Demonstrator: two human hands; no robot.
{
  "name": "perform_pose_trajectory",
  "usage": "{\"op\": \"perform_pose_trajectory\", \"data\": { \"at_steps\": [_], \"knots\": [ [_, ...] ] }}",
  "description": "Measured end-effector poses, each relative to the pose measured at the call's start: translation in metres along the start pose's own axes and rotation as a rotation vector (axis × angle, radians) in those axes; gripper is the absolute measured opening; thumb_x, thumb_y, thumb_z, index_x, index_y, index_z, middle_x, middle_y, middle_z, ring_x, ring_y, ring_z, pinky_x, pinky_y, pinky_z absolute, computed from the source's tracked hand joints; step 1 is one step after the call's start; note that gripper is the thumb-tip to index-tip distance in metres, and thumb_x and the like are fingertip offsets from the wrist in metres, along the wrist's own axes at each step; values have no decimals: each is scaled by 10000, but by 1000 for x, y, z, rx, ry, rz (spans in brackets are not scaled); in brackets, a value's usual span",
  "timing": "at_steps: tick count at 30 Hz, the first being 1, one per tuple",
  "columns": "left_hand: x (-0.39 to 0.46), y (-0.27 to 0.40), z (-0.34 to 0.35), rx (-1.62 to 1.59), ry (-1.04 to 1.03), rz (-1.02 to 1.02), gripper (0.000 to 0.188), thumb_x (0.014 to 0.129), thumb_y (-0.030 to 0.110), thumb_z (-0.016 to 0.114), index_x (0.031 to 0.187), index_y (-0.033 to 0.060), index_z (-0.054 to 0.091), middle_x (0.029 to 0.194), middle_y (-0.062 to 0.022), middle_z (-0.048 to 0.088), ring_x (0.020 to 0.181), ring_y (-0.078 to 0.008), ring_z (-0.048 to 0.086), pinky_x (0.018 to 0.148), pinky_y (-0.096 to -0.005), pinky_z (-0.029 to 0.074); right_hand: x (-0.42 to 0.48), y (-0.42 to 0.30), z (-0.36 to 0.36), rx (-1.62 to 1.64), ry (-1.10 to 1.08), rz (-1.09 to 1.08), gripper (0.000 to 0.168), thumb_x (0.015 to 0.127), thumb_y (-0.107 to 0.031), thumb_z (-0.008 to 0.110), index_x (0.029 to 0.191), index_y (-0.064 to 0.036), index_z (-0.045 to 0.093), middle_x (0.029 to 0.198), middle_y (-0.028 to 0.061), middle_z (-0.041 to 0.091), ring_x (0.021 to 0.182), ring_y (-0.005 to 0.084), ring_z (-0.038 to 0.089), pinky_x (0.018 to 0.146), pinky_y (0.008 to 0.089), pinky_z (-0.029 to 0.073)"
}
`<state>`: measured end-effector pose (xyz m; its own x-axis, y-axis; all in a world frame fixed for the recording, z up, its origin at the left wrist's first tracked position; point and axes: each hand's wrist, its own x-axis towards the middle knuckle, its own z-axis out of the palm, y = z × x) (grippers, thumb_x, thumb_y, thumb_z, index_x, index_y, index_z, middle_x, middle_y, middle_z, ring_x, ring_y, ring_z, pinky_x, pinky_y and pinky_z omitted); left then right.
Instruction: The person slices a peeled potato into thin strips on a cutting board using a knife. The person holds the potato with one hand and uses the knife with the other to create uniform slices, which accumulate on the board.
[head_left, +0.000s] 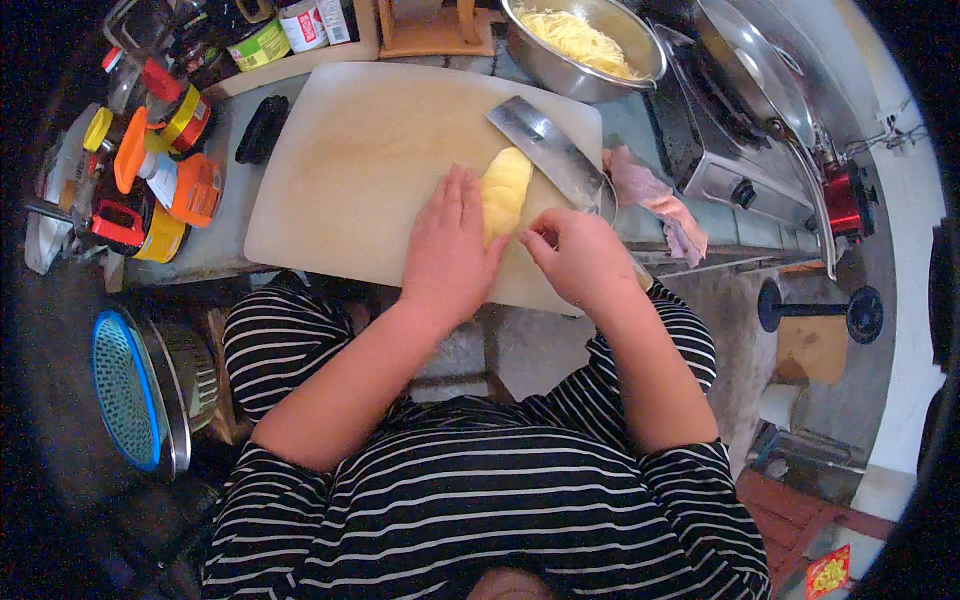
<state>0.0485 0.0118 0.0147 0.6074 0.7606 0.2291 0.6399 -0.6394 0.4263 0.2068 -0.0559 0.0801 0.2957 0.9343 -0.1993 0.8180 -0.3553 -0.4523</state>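
Observation:
A peeled yellow potato (507, 187) lies lengthwise on the pale cutting board (360, 150). My left hand (450, 240) steadies it, fingers flat along its left side and thumb round its near end, which is hidden. Just right of that end is my right hand (581, 255), its fingers curled and the thumb and forefinger close together. Whether something small is pinched there cannot be made out. A cleaver (551, 150) rests on the board, its blade beside the potato's far end. Its handle passes partly beneath my right hand.
A steel bowl (577, 79) of yellow shreds stands behind the board. Right of it are a gas stove (720, 150) with a pan (757, 67), and a crumpled pink cloth (656, 202). Several bottles and jars, including an orange bottle (196, 191), crowd the left. Below hangs a blue-rimmed basket (124, 390).

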Motion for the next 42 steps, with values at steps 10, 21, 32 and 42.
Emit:
{"op": "perform_pose_trajectory", "data": {
  "at_steps": [10,21,32,42],
  "knots": [
    [-8,-10,8,0,6,32,800,939,341,638,1528,-54,266,1513,-288,401,1379,-436,415,1169,-486,311,8,5,25,155,45,-91,234,896,-234,684,971,-19,735,854,175,723,781,334,699,734,414,548],
    [-4,-2,7,-26,-20,3,789,948,269,636,1534,-70,231,1492,-306,403,1400,-439,384,1189,-490,279,8,10,22,115,93,-125,225,902,-240,682,988,-40,740,860,173,721,782,324,703,727,407,550],
    [-16,-11,-3,68,-88,-26,714,997,304,547,1533,-57,243,1584,-280,290,1467,-408,303,1206,-498,246,12,7,30,132,52,-86,239,895,-257,683,983,-45,749,853,175,717,766,328,695,707,407,545],
    [-13,-3,-6,-58,71,36,894,869,365,720,1502,-81,272,1369,-280,469,1253,-423,466,1078,-508,367,7,4,11,113,51,-22,254,912,-278,672,968,-40,744,839,161,720,756,323,694,693,408,538]
  ]
}}
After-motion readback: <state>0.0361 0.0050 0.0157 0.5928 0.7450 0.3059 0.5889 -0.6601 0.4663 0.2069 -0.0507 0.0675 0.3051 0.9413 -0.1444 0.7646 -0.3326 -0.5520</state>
